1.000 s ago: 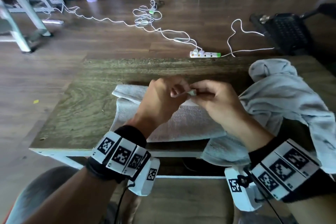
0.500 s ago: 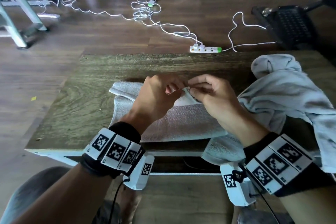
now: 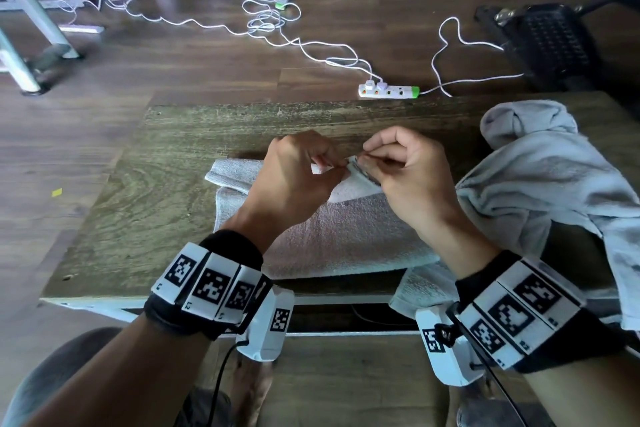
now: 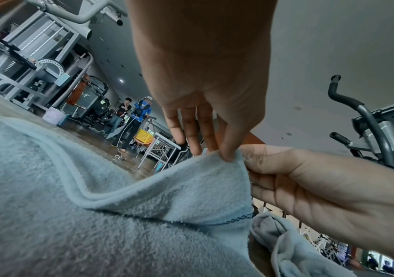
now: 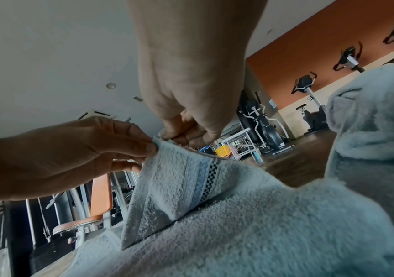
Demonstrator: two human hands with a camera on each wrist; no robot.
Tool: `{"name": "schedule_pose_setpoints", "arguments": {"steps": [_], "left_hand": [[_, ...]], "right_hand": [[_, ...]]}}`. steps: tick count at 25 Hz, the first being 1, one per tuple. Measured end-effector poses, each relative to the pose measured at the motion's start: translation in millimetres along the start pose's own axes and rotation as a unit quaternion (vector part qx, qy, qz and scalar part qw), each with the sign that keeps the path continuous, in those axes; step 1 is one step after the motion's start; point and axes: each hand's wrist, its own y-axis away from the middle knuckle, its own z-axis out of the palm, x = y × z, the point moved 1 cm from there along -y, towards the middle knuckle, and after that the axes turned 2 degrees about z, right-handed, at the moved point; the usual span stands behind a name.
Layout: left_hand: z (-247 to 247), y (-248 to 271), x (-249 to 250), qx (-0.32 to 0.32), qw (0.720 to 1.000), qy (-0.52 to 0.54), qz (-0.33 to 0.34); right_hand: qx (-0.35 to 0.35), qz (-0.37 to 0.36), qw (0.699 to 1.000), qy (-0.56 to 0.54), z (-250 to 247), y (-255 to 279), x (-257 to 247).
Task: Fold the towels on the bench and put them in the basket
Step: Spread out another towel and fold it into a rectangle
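A pale blue-grey towel [image 3: 346,239] lies part-folded on the wooden bench [image 3: 156,204]. Both hands meet above its far edge. My left hand [image 3: 334,166] pinches the raised corner between thumb and fingertips [image 4: 226,155]. My right hand [image 3: 363,159] pinches the same corner from the right, beside the towel's checked stripe [image 5: 209,180]. The rest of the towel [image 4: 96,224] stays flat on the bench. A second, crumpled towel [image 3: 547,177] lies on the bench's right side, close to my right forearm.
A black latticed basket [image 3: 550,42] stands on the floor beyond the bench's far right corner. A white power strip [image 3: 388,92] and looping cables [image 3: 270,21] lie on the floor past the far edge. Grey frame legs [image 3: 31,45] stand far left.
Both hands keep pinching the towel corner and have shifted it slightly toward the far edge. The fingers have rearranged their hold on it.
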Motion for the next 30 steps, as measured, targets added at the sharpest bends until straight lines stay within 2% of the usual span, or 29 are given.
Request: {"name": "schedule_pose_setpoints", "arguments": {"steps": [9, 30], "left_hand": [[-6.8, -0.4, -6.2, 0.002, 0.999, 0.035, -0.034], [-3.0, -0.8, -5.9, -0.022, 0.998, 0.034, -0.049]], "right_hand": [[-0.012, -0.036, 0.998, 0.051, 10.2, -4.2, -7.8], [-0.046, -0.064, 0.99, 0.114, 6.8, -3.6, -9.6]]}}
